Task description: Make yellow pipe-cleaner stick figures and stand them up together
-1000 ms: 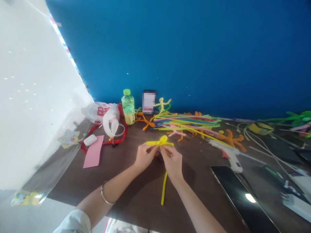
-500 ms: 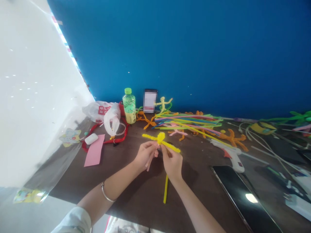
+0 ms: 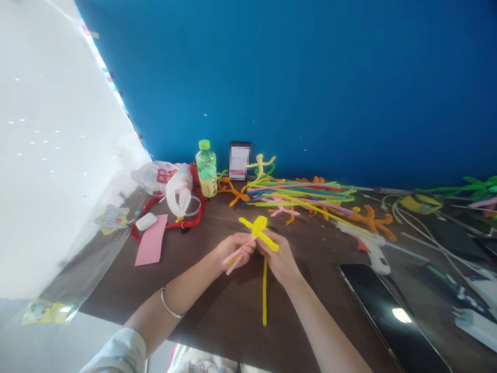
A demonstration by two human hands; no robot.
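A small pipe-cleaner figure (image 3: 259, 226) is held up between my hands over the table, with a yellow head and arms and pink legs. My left hand (image 3: 237, 248) is closed around its lower part, and the pink legs stick out down to the left. My right hand (image 3: 282, 259) is closed against the figure's other side, its fingertips partly hidden behind the yellow arm. Below the right hand runs a straight yellow pipe cleaner (image 3: 264, 295); the hand covers its upper end, so whether it is held cannot be told.
Coloured pipe cleaners (image 3: 303, 194) lie in a bundle at the back. A bottle (image 3: 206, 171), a plastic bag (image 3: 178, 187) and pink paper (image 3: 152, 243) are to the left. On the right are an orange figure (image 3: 373, 221), a glue gun (image 3: 375, 251) and a phone (image 3: 384, 311).
The figure has turned and tilted in my hands, so its pink legs now show toward the lower left. My left fingers have curled around it; my right hand has shifted slightly.
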